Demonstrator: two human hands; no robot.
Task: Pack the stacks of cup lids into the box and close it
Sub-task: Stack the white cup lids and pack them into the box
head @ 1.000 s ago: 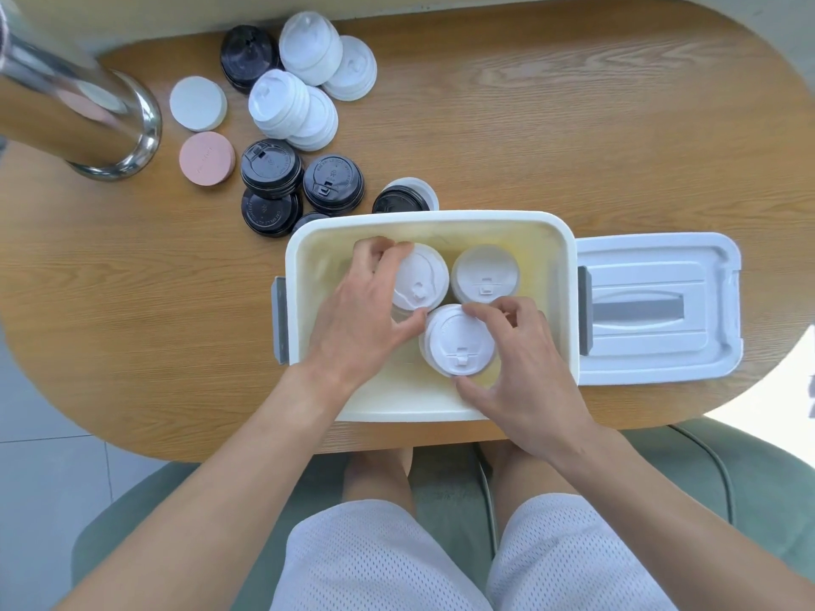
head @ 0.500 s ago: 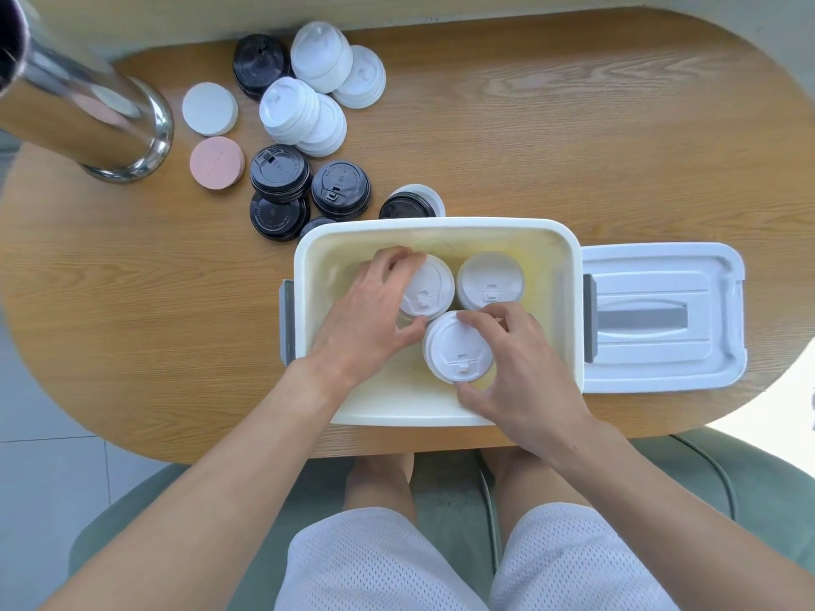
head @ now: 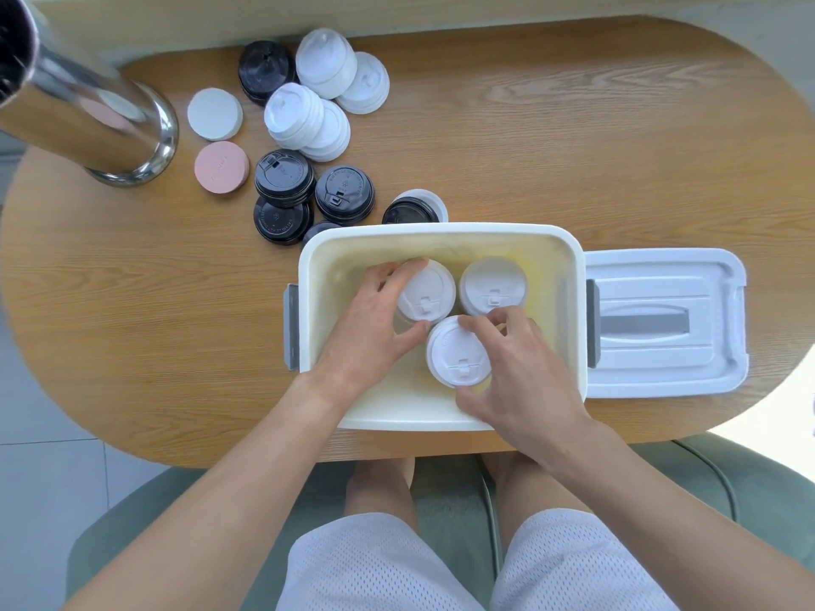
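Inside glossy box (head: 441, 240), left hand (head: 375, 328), right hand (head: 520, 372) each pinching ridged round lid stacks (head: 458, 352).

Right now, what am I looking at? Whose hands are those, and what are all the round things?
No machine here: a person wears a camera on the head, so you look down at their own arms, knees and a wooden table. The round things are cup lids, piled in stacks. Three white stacks stand in the white box. The left hand grips the back left stack. The right hand grips the front stack. The third stack stands free behind it. The box's cover lies to the right. Behind the box wait black stacks, more white stacks, two flat discs, white and pink, and a shiny metal post.
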